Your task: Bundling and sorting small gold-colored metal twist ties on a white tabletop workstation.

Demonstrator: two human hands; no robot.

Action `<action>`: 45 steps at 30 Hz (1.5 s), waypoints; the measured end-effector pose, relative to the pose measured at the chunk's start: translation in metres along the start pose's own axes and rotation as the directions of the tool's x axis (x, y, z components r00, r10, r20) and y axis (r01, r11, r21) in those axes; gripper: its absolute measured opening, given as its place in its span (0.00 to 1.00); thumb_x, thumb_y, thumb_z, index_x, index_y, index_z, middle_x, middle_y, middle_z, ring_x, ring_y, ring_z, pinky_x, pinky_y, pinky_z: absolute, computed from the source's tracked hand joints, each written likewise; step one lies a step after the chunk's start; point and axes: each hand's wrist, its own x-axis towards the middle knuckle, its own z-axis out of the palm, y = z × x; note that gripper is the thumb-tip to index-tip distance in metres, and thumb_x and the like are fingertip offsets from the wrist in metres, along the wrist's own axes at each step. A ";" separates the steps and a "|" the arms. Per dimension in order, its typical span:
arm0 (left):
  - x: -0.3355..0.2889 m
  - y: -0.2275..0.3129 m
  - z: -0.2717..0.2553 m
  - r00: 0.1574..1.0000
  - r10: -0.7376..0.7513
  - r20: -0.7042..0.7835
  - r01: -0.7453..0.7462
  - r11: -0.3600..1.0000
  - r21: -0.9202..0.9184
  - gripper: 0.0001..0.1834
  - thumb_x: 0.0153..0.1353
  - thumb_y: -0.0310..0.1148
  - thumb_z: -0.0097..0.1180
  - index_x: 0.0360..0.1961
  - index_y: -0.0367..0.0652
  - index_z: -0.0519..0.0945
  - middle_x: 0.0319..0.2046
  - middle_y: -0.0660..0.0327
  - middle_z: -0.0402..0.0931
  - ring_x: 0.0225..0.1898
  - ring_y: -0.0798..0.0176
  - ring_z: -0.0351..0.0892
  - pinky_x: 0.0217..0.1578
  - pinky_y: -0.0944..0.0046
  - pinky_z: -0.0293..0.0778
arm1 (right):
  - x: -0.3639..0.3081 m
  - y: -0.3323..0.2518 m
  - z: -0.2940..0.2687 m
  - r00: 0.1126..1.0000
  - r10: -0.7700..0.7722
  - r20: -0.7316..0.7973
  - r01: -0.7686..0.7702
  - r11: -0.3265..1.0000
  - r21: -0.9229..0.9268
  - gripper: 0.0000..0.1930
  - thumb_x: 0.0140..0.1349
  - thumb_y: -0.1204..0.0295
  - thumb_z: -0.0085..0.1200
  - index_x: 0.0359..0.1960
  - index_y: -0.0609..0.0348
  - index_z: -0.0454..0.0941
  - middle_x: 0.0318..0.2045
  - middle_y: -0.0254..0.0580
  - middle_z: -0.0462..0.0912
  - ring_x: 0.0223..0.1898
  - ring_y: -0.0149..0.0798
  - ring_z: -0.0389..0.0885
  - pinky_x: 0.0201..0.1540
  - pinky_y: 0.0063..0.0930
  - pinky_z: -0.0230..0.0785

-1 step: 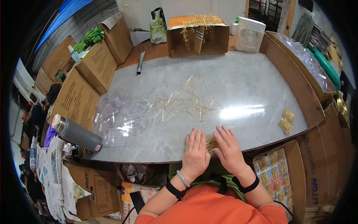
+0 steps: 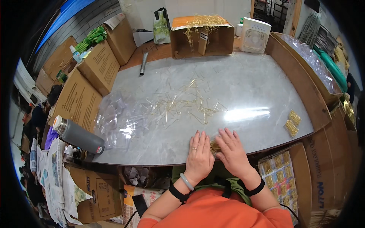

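Note:
A small bundle of gold wire hooks (image 2: 215,146) lies at the table's near edge, between my two hands and partly covered by them. My left hand (image 2: 200,152) rests palm down along its left side, fingers stretched out close together. On the other side is my right hand (image 2: 232,148), fingers extended and slightly spread, its thumb side against the bundle. Loose gold wire hooks (image 2: 175,104) are scattered over the middle of the grey table (image 2: 235,83). Two more gold bundles (image 2: 292,128) sit near the right edge.
Clear plastic boxes (image 2: 118,133) are heaped at the left, beside a grey flask (image 2: 78,135). At the back stand an open cardboard box (image 2: 182,41) topped with gold wire and a white fan (image 2: 255,36). Below the right edge, a carton (image 2: 279,174) holds rows of gold bundles.
My right hand has shifted very slightly left, covering a bit more of the gold bundle. My left hand stays in place.

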 end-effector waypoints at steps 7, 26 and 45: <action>-0.003 -0.019 -0.012 0.996 -0.007 0.084 0.038 0.928 -0.372 0.32 0.68 0.31 0.46 0.69 0.23 0.63 0.71 0.35 0.61 0.75 0.35 0.56 0.74 0.40 0.51 | 0.000 -0.006 0.016 0.999 -0.013 0.044 0.020 0.988 -0.154 0.24 0.67 0.62 0.59 0.62 0.57 0.76 0.69 0.45 0.71 0.74 0.52 0.63 0.77 0.59 0.45; -0.006 -0.016 -0.018 0.986 -0.160 0.053 0.166 0.886 -0.434 0.30 0.68 0.29 0.47 0.70 0.27 0.65 0.67 0.38 0.68 0.68 0.36 0.67 0.69 0.47 0.62 | -0.094 0.112 -0.071 0.657 0.473 -0.587 -0.752 0.453 -0.478 0.22 0.74 0.61 0.49 0.60 0.67 0.74 0.69 0.68 0.65 0.73 0.66 0.57 0.76 0.56 0.48; -0.016 -0.039 -0.039 0.979 -0.204 0.001 0.190 0.911 -0.366 0.29 0.67 0.29 0.55 0.68 0.29 0.68 0.64 0.38 0.70 0.67 0.36 0.68 0.68 0.47 0.64 | -0.034 0.177 -0.091 0.660 0.486 -0.573 -0.752 0.412 -0.516 0.33 0.76 0.55 0.48 0.74 0.65 0.59 0.74 0.65 0.57 0.76 0.64 0.53 0.76 0.53 0.48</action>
